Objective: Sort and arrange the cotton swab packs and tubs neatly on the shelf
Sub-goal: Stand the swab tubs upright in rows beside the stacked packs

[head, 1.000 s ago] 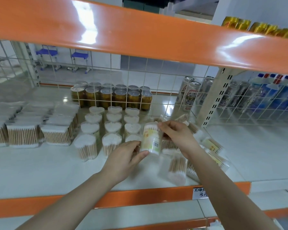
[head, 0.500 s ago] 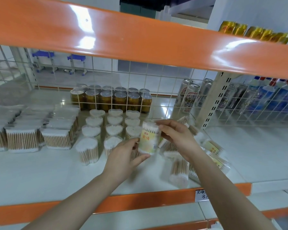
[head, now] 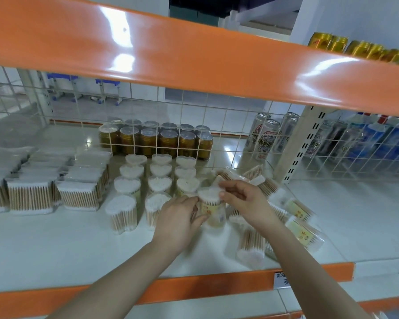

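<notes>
A heart-shaped tub of cotton swabs (head: pixel 211 209) with a yellow label stands upright on the white shelf (head: pixel 55 247), at the front of the right column of tubs. My left hand (head: pixel 179 218) grips its lower left side. My right hand (head: pixel 244 200) pinches its top right rim. Several more heart-shaped tubs (head: pixel 157 180) stand in three columns behind and to the left. Flat rectangular swab packs (head: pixel 78 196) sit in rows at the far left. A loose heap of tubs and packs (head: pixel 293 217) lies on its side to the right of my hands.
A wire grid (head: pixel 194 125) backs the shelf, with gold cans (head: pixel 152 141) and silver drink cans (head: pixel 265 139) behind it. An orange shelf beam (head: pixel 194 56) hangs overhead. A perforated upright post (head: pixel 297 148) bounds the bay on the right. The orange front edge (head: pixel 217 286) carries a paper price tag.
Both hands carried the labelled tub down and slightly left, from held in the air to standing on the shelf at the front of the right column.
</notes>
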`<state>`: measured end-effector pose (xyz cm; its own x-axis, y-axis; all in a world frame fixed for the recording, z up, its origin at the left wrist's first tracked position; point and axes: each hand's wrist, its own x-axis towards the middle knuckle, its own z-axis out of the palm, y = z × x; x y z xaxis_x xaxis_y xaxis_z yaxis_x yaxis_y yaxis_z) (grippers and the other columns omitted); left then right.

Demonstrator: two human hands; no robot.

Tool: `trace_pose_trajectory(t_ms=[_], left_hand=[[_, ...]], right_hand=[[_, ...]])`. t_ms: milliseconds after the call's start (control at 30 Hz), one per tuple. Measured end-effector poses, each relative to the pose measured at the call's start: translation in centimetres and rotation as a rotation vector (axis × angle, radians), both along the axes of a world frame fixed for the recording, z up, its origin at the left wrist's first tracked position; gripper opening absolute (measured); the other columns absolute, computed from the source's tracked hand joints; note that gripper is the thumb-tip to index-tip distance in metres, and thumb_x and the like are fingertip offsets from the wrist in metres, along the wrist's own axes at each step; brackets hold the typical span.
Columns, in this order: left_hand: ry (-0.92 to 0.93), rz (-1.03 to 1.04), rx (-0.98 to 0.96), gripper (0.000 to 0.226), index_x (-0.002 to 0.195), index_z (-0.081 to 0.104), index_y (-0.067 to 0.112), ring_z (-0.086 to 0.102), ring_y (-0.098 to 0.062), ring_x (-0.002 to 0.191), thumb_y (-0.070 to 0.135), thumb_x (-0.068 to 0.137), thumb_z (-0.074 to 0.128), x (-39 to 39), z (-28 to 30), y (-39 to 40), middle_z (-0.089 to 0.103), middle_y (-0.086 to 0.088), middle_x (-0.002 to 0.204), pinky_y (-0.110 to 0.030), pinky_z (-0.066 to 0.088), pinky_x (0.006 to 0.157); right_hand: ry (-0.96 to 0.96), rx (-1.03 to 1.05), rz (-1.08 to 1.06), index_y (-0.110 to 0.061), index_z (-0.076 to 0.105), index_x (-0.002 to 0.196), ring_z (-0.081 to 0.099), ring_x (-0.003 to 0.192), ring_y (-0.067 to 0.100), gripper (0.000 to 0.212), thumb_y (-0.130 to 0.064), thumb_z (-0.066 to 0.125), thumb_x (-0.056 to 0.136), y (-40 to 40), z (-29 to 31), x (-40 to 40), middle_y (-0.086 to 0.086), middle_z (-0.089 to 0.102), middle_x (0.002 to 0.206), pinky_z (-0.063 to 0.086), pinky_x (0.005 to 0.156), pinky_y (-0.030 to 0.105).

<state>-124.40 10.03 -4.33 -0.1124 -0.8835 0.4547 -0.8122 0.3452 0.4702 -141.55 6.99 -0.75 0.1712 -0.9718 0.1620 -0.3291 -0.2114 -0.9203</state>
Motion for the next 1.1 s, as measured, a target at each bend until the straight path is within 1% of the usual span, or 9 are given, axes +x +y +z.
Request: trace_pose_trajectory(t_ms=[100, 167, 267, 400, 467, 600, 733, 967, 1100], left_hand=[[-0.119, -0.031, -0.035, 0.033, 0.099, 0.069, 0.012, 0.058, -0.025, 0.081, 0.038, 0.079, 0.067, 0.0, 0.0, -0.4, 0.064, -0.003, 0.086, -0.027, 0.038, 0.068], [-0.098, -0.046, -0.047, 0.032, 0.092, 0.071, 0.011, 0.058, -0.026, 0.071, 0.036, 0.073, 0.070, -0.1, 0.0, -0.5, 0.064, -0.004, 0.077, -0.028, 0.041, 0.061], [-0.039, -0.048, -0.025, 0.035, 0.106, 0.067, 0.008, 0.054, -0.029, 0.084, 0.032, 0.080, 0.069, -0.4, 0.4, -0.3, 0.062, -0.009, 0.088, -0.027, 0.031, 0.071], [-0.115, -0.085, 0.000, 0.048, 0.130, 0.051, 0.016, 0.045, -0.021, 0.106, 0.042, 0.090, 0.053, -0.6, 0.7, -0.2, 0.055, -0.002, 0.112, -0.024, 0.030, 0.084], [-0.160, -0.101, 0.040, 0.054, 0.137, 0.043, 0.017, 0.042, -0.019, 0.112, 0.045, 0.091, 0.049, -0.5, 0.6, -0.4, 0.052, -0.001, 0.120, -0.023, 0.029, 0.091], [-0.200, -0.125, 0.064, 0.055, 0.137, 0.040, 0.019, 0.040, -0.018, 0.110, 0.046, 0.091, 0.048, -0.3, 1.0, -0.6, 0.049, -0.001, 0.119, -0.024, 0.031, 0.091], [-0.213, -0.157, 0.089, 0.051, 0.135, 0.041, 0.021, 0.039, -0.018, 0.110, 0.044, 0.090, 0.049, -0.3, 1.6, -0.9, 0.048, -0.001, 0.118, -0.025, 0.032, 0.089], [-0.275, -0.153, 0.107, 0.064, 0.144, 0.028, 0.025, 0.037, -0.016, 0.113, 0.050, 0.089, 0.049, 0.0, 1.9, -0.8, 0.044, 0.002, 0.125, -0.023, 0.029, 0.090], [-0.278, -0.147, 0.088, 0.065, 0.143, 0.029, 0.028, 0.036, -0.014, 0.114, 0.054, 0.086, 0.050, 0.6, 2.1, -0.8, 0.043, 0.004, 0.129, -0.022, 0.028, 0.092]], right_hand=[[-0.002, -0.007, -0.022, -0.015, 0.063, 0.107, 0.062, 0.080, -0.006, 0.021, -0.011, 0.062, 0.086, 0.0, -0.2, -0.4, -0.009, 0.066, 0.092, 0.049, 0.074, 0.011], [0.000, -0.005, -0.034, -0.015, 0.063, 0.109, 0.062, 0.077, -0.010, 0.021, -0.012, 0.060, 0.088, 0.0, -0.2, -0.6, -0.010, 0.066, 0.091, 0.049, 0.074, 0.010], [0.016, 0.009, -0.040, -0.014, 0.063, 0.112, 0.062, 0.080, -0.008, 0.024, -0.014, 0.059, 0.089, -0.1, -0.1, -1.0, -0.010, 0.066, 0.094, 0.050, 0.080, 0.011], [0.007, 0.066, -0.037, -0.009, 0.061, 0.119, 0.064, 0.093, 0.004, 0.030, -0.015, 0.058, 0.090, -0.2, 0.0, -1.2, -0.004, 0.066, 0.104, 0.049, 0.090, 0.019], [0.006, 0.081, -0.026, -0.007, 0.060, 0.120, 0.063, 0.093, 0.001, 0.031, -0.015, 0.057, 0.090, -0.2, 0.1, -1.3, -0.005, 0.065, 0.107, 0.050, 0.089, 0.018], [0.052, 0.082, 0.023, -0.008, 0.058, 0.122, 0.062, 0.084, -0.006, 0.034, -0.014, 0.059, 0.089, -0.2, 0.2, -1.4, -0.009, 0.064, 0.107, 0.049, 0.082, 0.011], [0.090, 0.079, 0.003, -0.008, 0.057, 0.125, 0.059, 0.089, -0.009, 0.044, -0.019, 0.067, 0.083, -0.2, 0.0, -1.6, -0.007, 0.062, 0.107, 0.047, 0.075, 0.005], [0.106, 0.075, -0.047, -0.013, 0.060, 0.121, 0.063, 0.097, 0.002, 0.044, -0.028, 0.069, 0.081, -0.3, 0.5, -1.5, -0.008, 0.066, 0.105, 0.049, 0.084, 0.015], [0.050, 0.067, -0.118, -0.016, 0.068, 0.106, 0.065, 0.089, 0.007, 0.027, -0.025, 0.069, 0.081, -0.5, 1.1, -1.3, -0.007, 0.070, 0.093, 0.051, 0.087, 0.023]])
